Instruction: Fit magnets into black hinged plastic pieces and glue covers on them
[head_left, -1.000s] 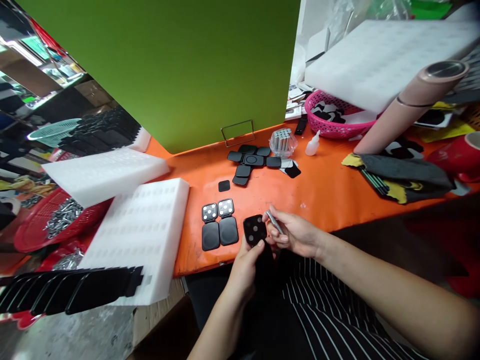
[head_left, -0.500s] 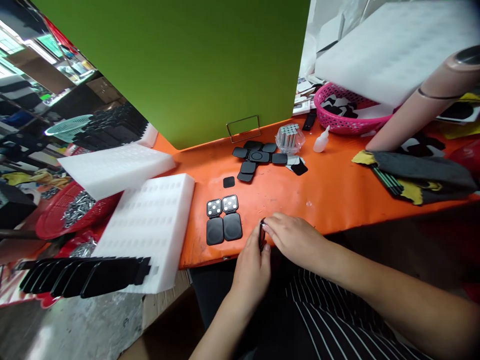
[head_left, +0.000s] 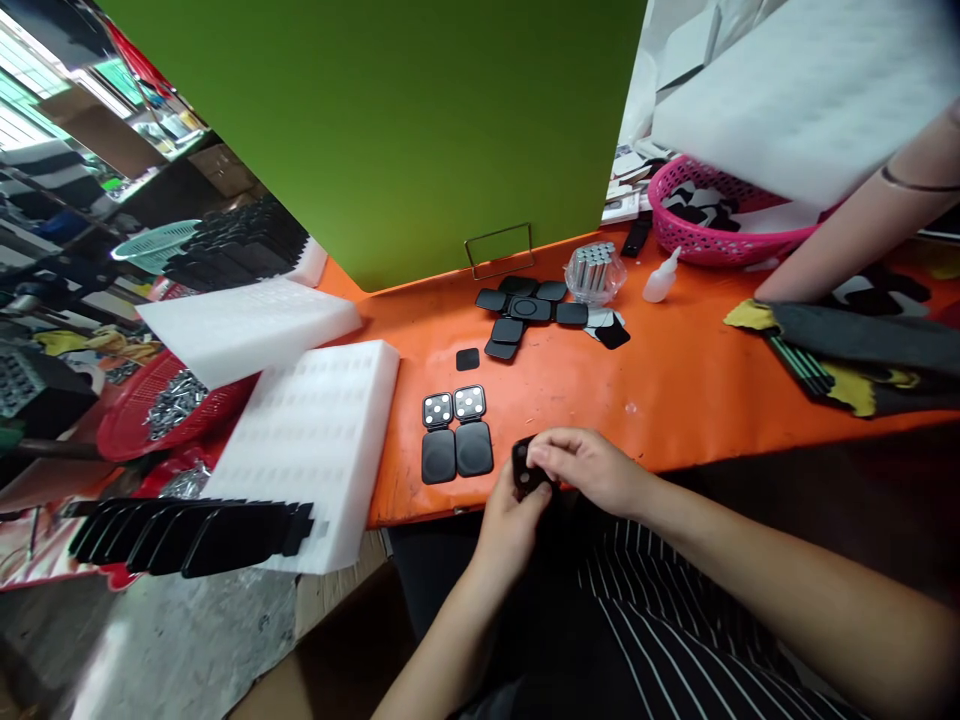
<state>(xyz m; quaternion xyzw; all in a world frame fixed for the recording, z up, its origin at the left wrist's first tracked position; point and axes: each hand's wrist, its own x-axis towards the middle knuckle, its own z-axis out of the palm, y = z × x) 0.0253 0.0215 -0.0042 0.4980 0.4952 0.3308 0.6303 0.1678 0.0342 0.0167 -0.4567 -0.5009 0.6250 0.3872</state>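
My left hand (head_left: pixel 511 525) grips a small black square plate (head_left: pixel 525 470) from below at the near edge of the orange table (head_left: pixel 675 390). My right hand (head_left: pixel 583 466) is curled over the plate's top right, fingertips pressed on it. Whatever else the right fingers hold is hidden. Just left on the table lie two finished black plates (head_left: pixel 457 450) joined to two squares with white dots (head_left: pixel 454 406).
A cross of black plates (head_left: pixel 529 310) and a clear cup of metal rods (head_left: pixel 595 270) sit further back by a green board (head_left: pixel 390 130). White foam trays (head_left: pixel 315 440) and a row of black plates (head_left: pixel 195 535) lie left. A pink basket (head_left: pixel 712 225) stands at the right.
A second ago the plate faced up and my right hand held a metal rod beside it. The plate was then turned on edge, and now my right fingers press on it.
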